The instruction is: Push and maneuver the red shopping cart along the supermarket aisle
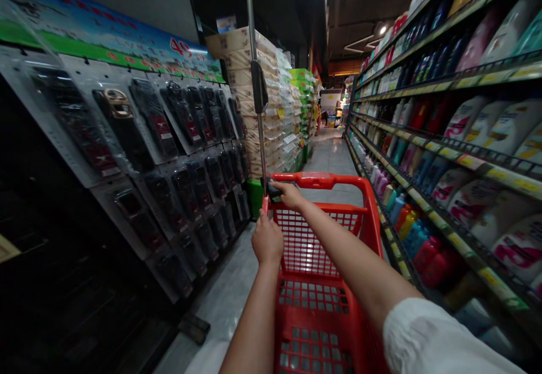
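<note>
Dim aisle (334,157) | left hand (267,241), right hand (288,193) grip red cart (369,233) | pole (253,35) cropped

Red basket cart (317,300) on glossy floor (334,159)

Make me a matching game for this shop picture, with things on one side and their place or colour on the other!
Things:
1 shopping cart
2 bottles
3 black packets
4 metal pole

Place or colour:
a on the right shelves
b red
c hanging on the left wall
d rising above the left hand

Pairs: 1-b, 2-a, 3-c, 4-d
</note>
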A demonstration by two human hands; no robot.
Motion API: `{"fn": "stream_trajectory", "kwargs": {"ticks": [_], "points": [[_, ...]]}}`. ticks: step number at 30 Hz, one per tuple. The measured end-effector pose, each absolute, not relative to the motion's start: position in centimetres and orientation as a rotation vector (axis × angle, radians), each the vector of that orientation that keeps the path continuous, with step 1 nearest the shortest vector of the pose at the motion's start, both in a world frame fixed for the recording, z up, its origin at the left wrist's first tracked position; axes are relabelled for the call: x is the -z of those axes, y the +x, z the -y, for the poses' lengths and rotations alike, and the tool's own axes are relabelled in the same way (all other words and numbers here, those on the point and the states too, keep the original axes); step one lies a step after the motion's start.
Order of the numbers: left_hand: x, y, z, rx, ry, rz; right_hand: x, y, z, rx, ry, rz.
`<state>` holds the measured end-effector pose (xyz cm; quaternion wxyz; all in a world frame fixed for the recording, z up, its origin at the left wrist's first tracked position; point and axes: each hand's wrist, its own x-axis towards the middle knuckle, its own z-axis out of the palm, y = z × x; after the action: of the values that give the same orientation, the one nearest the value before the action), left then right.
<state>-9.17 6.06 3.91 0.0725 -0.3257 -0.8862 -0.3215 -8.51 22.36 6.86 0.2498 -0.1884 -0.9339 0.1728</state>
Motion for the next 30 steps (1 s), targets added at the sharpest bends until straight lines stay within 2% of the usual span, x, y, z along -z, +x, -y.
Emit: {"fn": "stream_trajectory", "kwargs": {"ticks": [4,8,12,17,22,30], "points": [[-3.8,-9.3,-6.0,0.971,-0.995,2.660,-10.3,-6.5,-22.4,-0.375,-0.540,2.576],[-3.6,-9.4,-6.3,0.985,-1.008,2.636,-13.8,-4.3,-22.9,0.096,-0.555,2.441],[-3.6,-9.4,-6.4,0.965,-1.008,2.644,-12.2,-3.4,-23.5,0.428,-0.586,2.575],[-3.8,-9.5,-6.3,0.865,-1.040,2.672,-9.3,-2.1,-24.5,0.461,-0.575,2.715],[-3.8,-9.7,-6.2,0.802,-1.079,2.670,-9.8,3.1,-27.3,0.471,-0.274,2.820],[-4.1,-9.8,-6.4,0.775,-1.089,2.660,-9.8,10.7,-31.7,0.551,-0.274,2.880]]}}
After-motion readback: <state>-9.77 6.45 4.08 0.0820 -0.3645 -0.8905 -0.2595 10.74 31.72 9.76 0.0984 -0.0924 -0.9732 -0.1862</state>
